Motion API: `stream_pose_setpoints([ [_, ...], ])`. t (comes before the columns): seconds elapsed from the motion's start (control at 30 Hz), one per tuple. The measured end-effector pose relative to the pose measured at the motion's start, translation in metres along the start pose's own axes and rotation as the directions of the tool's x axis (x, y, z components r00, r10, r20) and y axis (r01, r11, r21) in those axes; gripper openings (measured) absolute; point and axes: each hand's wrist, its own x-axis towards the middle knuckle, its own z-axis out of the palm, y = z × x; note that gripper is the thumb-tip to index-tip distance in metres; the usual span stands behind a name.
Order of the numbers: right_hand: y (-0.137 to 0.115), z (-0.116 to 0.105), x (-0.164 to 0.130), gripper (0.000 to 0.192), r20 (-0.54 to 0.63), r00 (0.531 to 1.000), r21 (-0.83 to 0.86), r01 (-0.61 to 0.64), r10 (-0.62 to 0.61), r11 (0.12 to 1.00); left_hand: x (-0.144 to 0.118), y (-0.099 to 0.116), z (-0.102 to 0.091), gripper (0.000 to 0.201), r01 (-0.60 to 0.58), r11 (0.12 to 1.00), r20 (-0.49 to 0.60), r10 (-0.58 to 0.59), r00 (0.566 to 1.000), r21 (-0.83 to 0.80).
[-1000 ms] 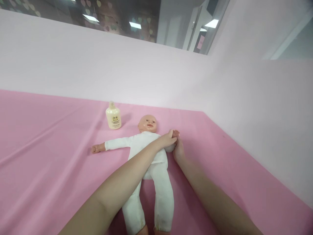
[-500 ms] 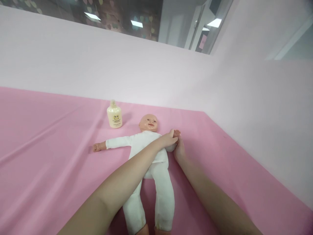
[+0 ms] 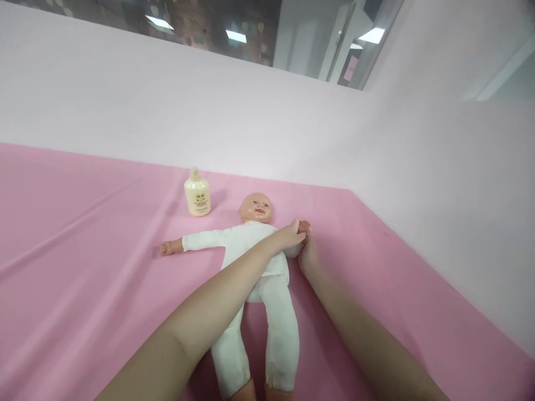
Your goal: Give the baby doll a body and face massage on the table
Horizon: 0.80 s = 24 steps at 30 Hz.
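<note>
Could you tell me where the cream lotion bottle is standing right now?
In the head view, the lotion bottle stands upright on the pink sheet, left of the doll's head, near the wall.

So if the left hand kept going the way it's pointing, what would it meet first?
The left hand already rests on the doll's arm; beyond it lies only pink cloth, then probably the wall.

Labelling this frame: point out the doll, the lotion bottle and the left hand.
doll (image 3: pixel 251 245): head view, on its white chest.
lotion bottle (image 3: pixel 197 196): head view, on its cream body.
left hand (image 3: pixel 289 238): head view, on its back.
</note>
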Motion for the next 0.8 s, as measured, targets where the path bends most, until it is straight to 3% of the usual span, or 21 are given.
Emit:
stream_pose_setpoints([
  [0.8, -0.0016, -0.0037, 0.0003, 0.037, -0.007, 1.0, 0.005, 0.013, -0.013, 1.0, 0.0011, 0.0027, 0.0031, 0.033, 0.027, 1.0, -0.011, -0.027, 1.0, 0.003],
])
